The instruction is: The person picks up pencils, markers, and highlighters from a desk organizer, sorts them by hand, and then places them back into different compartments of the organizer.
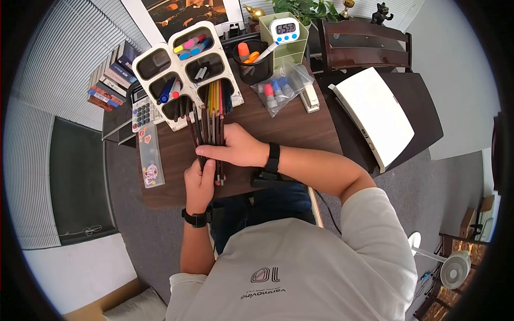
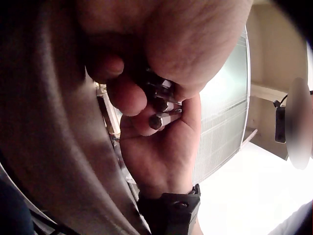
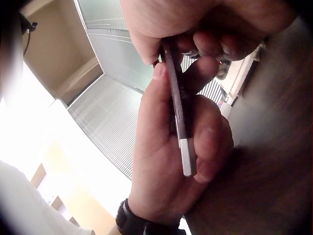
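Note:
Both hands hold a bundle of dark pencils (image 1: 217, 136) over the table's front part, tips toward a white desk organizer (image 1: 179, 67). The left hand (image 1: 199, 187) grips the lower ends, thumb along them. The right hand (image 1: 238, 147) curls round the bundle higher up, its thumb lying across. In the left wrist view, silver pencil ends (image 2: 159, 121) poke out between the two hands. A dark pencil with a silver end (image 3: 186, 156) crosses the left hand (image 3: 159, 127) in the right wrist view. Yellow and red pencils (image 1: 214, 96) stand in the organizer's lower right compartment.
Right of the organizer are a black mesh cup (image 1: 256, 72), a bag of small bottles (image 1: 278, 91), a stapler (image 1: 309, 99) and a green holder (image 1: 294, 52) with a timer. A calculator (image 1: 143, 113) and a sticker-covered clear case (image 1: 150, 155) lie at the left.

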A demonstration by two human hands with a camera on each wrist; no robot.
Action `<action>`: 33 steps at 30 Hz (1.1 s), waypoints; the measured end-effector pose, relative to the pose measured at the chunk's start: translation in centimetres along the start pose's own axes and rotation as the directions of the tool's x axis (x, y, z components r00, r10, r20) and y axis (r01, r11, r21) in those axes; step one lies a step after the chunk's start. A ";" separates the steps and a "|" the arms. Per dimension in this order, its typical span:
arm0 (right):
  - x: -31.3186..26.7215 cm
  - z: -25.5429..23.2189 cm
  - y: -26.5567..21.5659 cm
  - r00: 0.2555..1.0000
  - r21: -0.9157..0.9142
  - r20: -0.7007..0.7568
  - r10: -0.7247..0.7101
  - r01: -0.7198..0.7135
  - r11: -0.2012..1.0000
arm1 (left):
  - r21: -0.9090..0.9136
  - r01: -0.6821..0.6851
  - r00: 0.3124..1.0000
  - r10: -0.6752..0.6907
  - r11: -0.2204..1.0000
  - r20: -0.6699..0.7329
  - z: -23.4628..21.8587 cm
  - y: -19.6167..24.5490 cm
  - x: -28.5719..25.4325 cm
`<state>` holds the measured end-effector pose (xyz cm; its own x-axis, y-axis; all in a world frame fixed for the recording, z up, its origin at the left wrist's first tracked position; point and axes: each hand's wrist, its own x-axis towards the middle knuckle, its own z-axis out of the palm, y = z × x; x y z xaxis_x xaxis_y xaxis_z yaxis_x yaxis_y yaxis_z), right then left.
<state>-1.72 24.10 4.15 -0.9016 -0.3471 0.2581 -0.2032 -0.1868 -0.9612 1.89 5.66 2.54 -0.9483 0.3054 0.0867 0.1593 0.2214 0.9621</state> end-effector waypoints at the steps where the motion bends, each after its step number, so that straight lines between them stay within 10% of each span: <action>1: 0.0 0.0 0.1 1.000 0.004 -0.002 -0.029 0.029 1.000 | -0.001 0.000 1.000 0.000 1.000 0.000 0.1 0.1 0.0; 19: -0.1 -0.8 -1.5 0.951 0.217 0.184 0.247 -0.284 0.934 | -0.143 0.060 0.975 -0.028 0.988 0.219 -1.1 1.1 0.5; 22: 0.1 -0.2 -0.1 0.992 0.102 0.026 0.120 -0.122 0.987 | -0.044 0.063 0.975 -0.052 0.997 0.218 -1.7 1.2 0.3; 24: 0.1 -0.4 -0.2 0.998 0.052 -0.023 0.058 -0.057 0.997 | -0.004 0.121 0.991 -0.121 0.993 -0.057 -1.8 0.6 -1.0; 29: 0.0 -0.1 -0.2 0.998 0.012 -0.062 -0.028 0.029 1.000 | 0.038 0.063 0.975 -0.053 0.997 -0.216 -1.8 0.1 -4.0; 33: -0.2 -0.3 -0.1 0.994 -0.074 -0.039 -0.105 0.102 0.992 | -0.001 -0.121 0.806 0.097 0.993 -0.584 -3.1 1.8 -4.1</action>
<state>-1.65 24.43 4.17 -0.8893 -0.2897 0.3539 -0.3219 -0.1532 -0.9343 5.19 1.94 4.73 -0.9093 -0.2730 0.3143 0.2721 0.1816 0.9450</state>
